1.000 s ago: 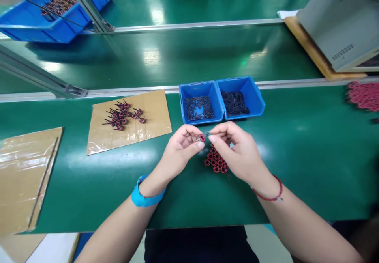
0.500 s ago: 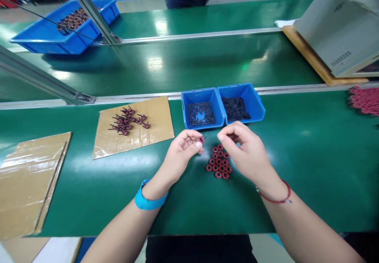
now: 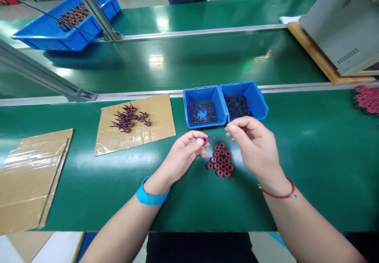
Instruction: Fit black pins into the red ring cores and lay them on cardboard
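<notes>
My left hand (image 3: 189,150) pinches a small red-and-black wound coil ring (image 3: 205,140) between thumb and fingers, and thin wire ends stick out of it to the right. To its right, my right hand (image 3: 255,146) is closed in a pinch, apart from the coil; what its fingertips hold, if anything, is too small to make out. Between and below the hands lies a cluster of similar coil rings (image 3: 220,160) on the green bench. Beyond them stand a blue bin (image 3: 186,107) with short black tubes and another blue bin (image 3: 260,103) filled more densely with black tubes.
Coils with black-sleeved leads (image 3: 127,117) lie on a cardboard sheet (image 3: 160,117) at left. Another cardboard sheet (image 3: 26,176) is nearer the left edge. Red coils (image 3: 367,98) sit far right. Behind are a metal rail, a large blue tray (image 3: 53,40) and a grey machine housing (image 3: 340,30).
My right hand has drawn a little to the right, widening the gap to the left hand. The left hand keeps its hold on the coil ring. The whole view has shifted slightly.
</notes>
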Tool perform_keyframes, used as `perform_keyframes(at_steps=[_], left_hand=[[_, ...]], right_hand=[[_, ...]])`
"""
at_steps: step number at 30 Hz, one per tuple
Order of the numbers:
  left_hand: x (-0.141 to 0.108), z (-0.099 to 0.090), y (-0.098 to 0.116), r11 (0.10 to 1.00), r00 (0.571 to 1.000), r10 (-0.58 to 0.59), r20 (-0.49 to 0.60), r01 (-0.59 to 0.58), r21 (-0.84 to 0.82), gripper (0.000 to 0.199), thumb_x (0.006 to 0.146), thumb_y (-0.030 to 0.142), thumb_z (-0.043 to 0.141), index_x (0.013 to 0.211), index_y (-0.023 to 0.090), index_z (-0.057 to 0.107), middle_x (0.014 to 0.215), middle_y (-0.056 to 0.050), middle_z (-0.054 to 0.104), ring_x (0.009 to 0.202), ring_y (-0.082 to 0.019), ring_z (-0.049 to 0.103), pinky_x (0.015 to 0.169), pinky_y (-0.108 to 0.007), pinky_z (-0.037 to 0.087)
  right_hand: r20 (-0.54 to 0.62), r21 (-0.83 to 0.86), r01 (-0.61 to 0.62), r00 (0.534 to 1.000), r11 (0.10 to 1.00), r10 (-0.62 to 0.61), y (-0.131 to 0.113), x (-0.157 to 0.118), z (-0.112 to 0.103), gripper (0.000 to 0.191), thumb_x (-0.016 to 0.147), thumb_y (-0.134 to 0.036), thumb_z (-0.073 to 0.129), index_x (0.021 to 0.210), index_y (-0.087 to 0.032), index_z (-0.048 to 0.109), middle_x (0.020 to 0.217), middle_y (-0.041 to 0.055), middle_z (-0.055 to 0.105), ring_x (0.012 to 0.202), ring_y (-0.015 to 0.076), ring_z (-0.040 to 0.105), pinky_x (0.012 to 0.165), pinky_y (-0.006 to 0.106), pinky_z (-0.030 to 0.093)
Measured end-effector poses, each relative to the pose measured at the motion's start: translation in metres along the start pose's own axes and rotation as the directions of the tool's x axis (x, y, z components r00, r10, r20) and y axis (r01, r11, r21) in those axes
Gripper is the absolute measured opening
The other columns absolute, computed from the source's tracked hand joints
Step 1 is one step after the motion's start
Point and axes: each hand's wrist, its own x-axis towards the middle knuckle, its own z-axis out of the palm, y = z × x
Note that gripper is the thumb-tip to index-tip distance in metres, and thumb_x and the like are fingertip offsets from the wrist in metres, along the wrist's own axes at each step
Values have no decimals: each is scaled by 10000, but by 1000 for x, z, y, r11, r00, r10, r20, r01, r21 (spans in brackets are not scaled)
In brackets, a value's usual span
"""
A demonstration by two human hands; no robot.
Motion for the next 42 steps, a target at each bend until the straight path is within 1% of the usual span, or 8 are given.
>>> perform_keyframes(at_steps=[4,10,17,20,23,25,30,42], left_hand=[[-2,2,2,997,992,-47,114,53,-51,233,821,304,759,950,132,670,767,-38,711,592,-96,621,585,-216,474],[-5,5,4,996,985,-54,166,66,-67,244,813,310,773,907,139,627,768,-44,719,592,-108,626,581,-230,488],[1,-1,1,993,1000,-12,12,13,-118,190,829,286,739,892,148,625,769,-43,701,596,-96,593,604,-236,475],[6,-6,6,985,995,55,-87,-68,-159,141,817,227,723,904,149,645,792,-42,698,621,-96,586,619,-236,471],[10,-14,16,964,968,152,-198,-189,-185,130,800,176,717,914,151,661,814,-33,691,641,-88,579,636,-229,469],[12,-20,23,949,944,194,-266,-250,-193,115,801,166,711,903,145,662,809,-25,681,630,-77,566,630,-219,461],[17,-29,27,930,919,219,-326,-298,-216,92,801,152,693,883,139,652,790,-20,670,618,-69,561,626,-210,454],[16,-23,19,942,931,217,-295,-279,-187,124,767,167,723,868,140,657,777,-20,672,616,-75,563,620,-218,450]], right_hand=[[258,128,-256,942,958,217,2,3,3,170,859,-231,652,1025,-206,677,802,-7,674,691,124,609,648,282,483],[475,316,-417,847,852,239,-6,0,13,100,869,-267,648,816,-190,610,690,-27,654,630,128,657,629,284,510],[130,183,-200,975,963,178,-3,20,6,134,859,-313,678,825,-190,636,770,13,707,670,124,649,619,257,515],[223,-159,-44,972,986,79,-2,50,16,91,907,-257,599,885,-179,640,849,41,731,749,151,683,688,281,539],[516,-643,292,849,708,118,-1,81,41,162,937,-173,532,1023,-165,669,1101,98,732,1031,205,684,913,324,510],[567,-727,372,799,578,199,3,97,60,203,878,-134,603,1066,-121,677,1212,179,692,1124,278,661,952,355,488],[579,-775,400,758,489,299,13,116,84,194,818,-110,625,994,-71,699,1089,243,730,1014,337,708,826,356,510],[544,-793,364,783,488,301,20,115,64,268,854,-122,564,1084,-148,697,1073,99,770,975,203,713,807,249,490]])
